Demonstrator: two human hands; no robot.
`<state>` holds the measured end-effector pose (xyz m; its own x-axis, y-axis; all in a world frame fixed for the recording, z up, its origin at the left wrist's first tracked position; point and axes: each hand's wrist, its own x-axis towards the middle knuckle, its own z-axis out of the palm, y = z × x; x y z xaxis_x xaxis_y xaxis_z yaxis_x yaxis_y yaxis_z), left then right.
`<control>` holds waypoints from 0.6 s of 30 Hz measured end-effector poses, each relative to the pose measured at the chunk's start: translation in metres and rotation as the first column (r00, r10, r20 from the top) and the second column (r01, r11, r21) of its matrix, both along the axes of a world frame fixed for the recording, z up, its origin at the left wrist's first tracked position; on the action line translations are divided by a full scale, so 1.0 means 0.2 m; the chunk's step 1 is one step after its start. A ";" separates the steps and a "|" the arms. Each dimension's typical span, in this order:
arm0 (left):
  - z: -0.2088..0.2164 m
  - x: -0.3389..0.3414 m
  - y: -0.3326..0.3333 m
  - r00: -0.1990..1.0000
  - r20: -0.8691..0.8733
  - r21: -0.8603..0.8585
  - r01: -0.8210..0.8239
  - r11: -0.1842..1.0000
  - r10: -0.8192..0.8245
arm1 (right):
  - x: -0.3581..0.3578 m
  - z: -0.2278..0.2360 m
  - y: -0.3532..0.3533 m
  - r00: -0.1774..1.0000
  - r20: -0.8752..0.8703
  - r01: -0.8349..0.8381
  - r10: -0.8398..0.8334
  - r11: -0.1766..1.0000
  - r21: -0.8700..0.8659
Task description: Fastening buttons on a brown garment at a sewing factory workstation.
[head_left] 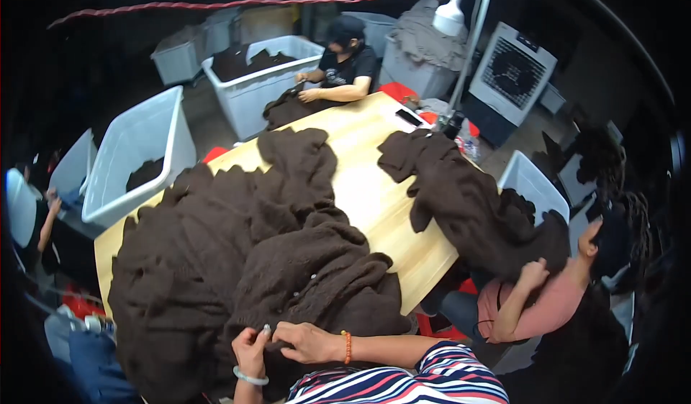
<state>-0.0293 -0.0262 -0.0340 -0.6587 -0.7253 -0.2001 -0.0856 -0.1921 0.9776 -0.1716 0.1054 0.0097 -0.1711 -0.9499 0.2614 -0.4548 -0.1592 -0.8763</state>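
A dark brown knitted garment with a few small pale spots, perhaps buttons, lies bunched at the table's near edge. My left hand, with a pale bangle at the wrist, pinches its near edge. Close beside it, my right hand, with an orange bead bracelet, has its fingers curled on the same cloth. A tiny whitish thing shows at my left fingertips; its kind is too small to tell. The garment merges with a large heap of brown knitwear to the left.
On the pale wooden table, more brown knitwear lies before a person in pink at right. Another person handles brown cloth at the far edge. White bins stand beyond the left side. A bulb hangs above.
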 end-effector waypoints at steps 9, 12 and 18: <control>0.00 -0.03 -0.02 0.999 0.008 0.350 -0.035 0.936 0.035 | 0.00 0.00 -0.04 0.999 -0.054 -0.002 0.005 0.999 0.047; -0.07 -0.06 -0.06 0.996 0.054 0.313 -0.088 0.946 0.074 | -0.01 -0.01 -0.04 0.997 -0.080 0.023 -0.018 0.998 0.056; -0.05 0.07 -0.03 0.956 0.115 -0.608 0.282 0.742 -0.269 | 0.02 -0.03 -0.02 0.974 -0.196 0.128 -0.117 0.991 0.040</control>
